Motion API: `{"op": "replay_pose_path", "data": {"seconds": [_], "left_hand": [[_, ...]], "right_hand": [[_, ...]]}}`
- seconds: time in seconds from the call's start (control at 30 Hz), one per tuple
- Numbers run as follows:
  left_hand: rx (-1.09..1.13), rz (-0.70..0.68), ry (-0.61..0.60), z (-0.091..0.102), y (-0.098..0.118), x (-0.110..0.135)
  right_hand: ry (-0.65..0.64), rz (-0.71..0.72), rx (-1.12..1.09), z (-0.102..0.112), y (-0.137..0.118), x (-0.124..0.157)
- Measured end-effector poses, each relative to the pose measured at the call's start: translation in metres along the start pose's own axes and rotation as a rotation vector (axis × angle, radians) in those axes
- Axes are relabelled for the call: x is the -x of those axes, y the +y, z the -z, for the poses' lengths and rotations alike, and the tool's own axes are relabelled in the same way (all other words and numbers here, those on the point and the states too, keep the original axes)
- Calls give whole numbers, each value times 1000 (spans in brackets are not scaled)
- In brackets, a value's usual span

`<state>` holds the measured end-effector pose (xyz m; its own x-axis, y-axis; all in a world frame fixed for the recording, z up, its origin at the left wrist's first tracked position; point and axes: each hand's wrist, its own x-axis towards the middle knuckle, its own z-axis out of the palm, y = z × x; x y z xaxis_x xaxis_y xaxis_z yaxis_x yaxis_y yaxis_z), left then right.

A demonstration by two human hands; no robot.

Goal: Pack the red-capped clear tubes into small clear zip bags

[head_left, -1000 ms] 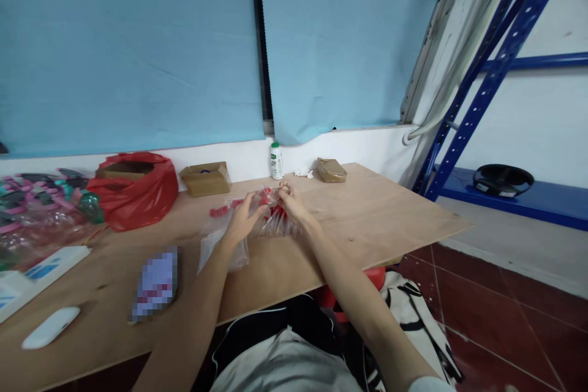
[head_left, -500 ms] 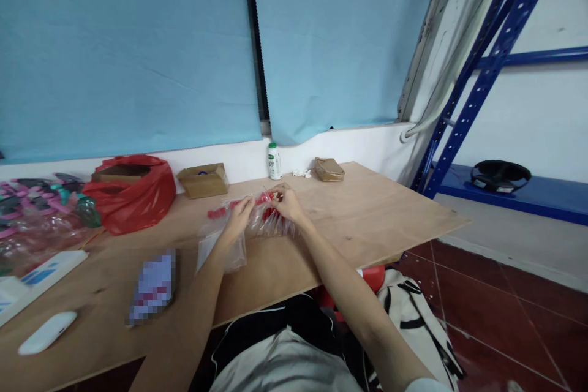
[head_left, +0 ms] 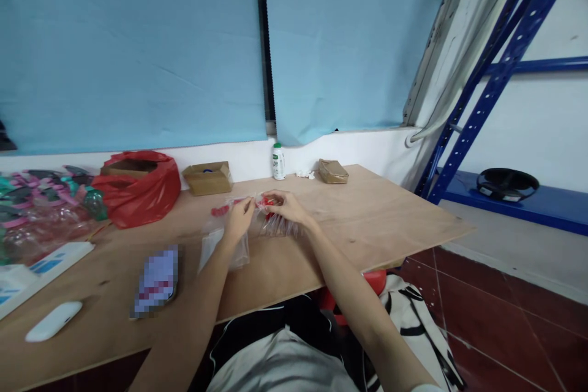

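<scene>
Both hands meet over the wooden table [head_left: 367, 214]. My left hand [head_left: 239, 219] is closed, its thumb and fingertips pinching the edge of clear plastic wrapping with red pieces [head_left: 266, 201]. Close by on the right, my right hand [head_left: 289, 207] curls its fingers round the other side of that wrapping; the exact kind of the red pieces cannot be made out. Crinkled clear plastic [head_left: 280, 225] spreads below the right hand. More red pieces [head_left: 220, 211] lie to the left of my left hand. Flat clear plastic bags [head_left: 236, 254] lie partly behind my left wrist.
Left stand clear spray bottles [head_left: 55, 214], a red plastic bag [head_left: 147, 196] and an open cardboard box [head_left: 209, 180]. Behind the hands are a white bottle [head_left: 278, 162] and a brown package [head_left: 333, 172]. A phone [head_left: 156, 282], white case [head_left: 54, 321] and power strip [head_left: 64, 257] lie front left.
The view has turned slightly left, so everything appears a little farther right. My fingertips have shifted on the plastic, and the right hand's fingers look more stretched toward the left hand.
</scene>
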<state>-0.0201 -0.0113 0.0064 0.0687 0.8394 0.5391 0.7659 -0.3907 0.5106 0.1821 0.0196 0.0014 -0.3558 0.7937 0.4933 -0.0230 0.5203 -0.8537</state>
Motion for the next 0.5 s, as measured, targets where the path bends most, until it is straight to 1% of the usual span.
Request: {"op": "replay_pose_path", "data": {"seconds": [0.1,0.2,0.3,0.4,0.5], "left_hand": [[-117,-2,-21,2,6,2],[-175,-12,-13,7,12,5],[-203,-47,11,10,15,7],[-212,-86,21,11,15,6],[-210,-87,8,10,12,3]], "right_hand": [[-20,5,-9,1,-2,1],[-20,-22,-53,2,-6,3],[-24,-43,-134,1,-9,5],[2,-102,-201,2,-10,6],[37,-155,-191,6,-12,6]]}}
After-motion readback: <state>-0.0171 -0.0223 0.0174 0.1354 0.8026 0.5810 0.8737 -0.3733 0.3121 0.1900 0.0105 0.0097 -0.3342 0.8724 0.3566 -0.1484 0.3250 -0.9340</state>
